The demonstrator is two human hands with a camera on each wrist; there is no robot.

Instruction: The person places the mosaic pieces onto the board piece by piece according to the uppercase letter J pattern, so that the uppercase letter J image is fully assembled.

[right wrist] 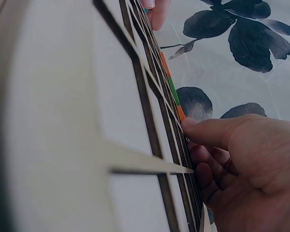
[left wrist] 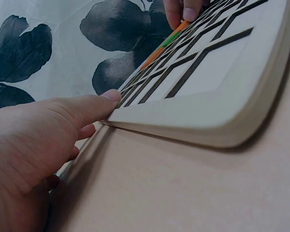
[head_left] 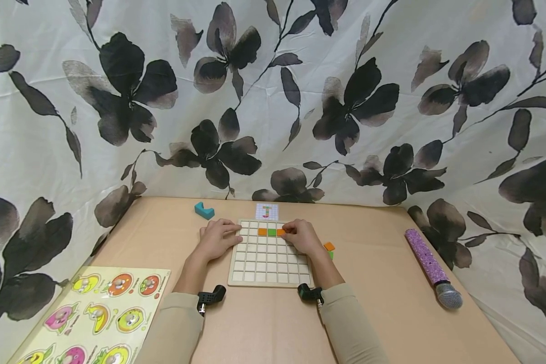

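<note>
A cream board with a grid of white squares lies on the table. In its upper rows sit an orange tile, a green tile and another orange tile, side by side. My right hand pinches that right-hand orange tile, thumb against its edge in the right wrist view. At the board's left edge my left hand rests, its thumb flat on the rim and the lower fingers beside it. Behind the board is a small grid card with a coloured J-like pattern.
Loose orange and green tiles lie just right of my right wrist. A teal angular block stands back left. A fruit picture board lies front left, a purple glittery microphone to the right. Floral cloth hangs behind.
</note>
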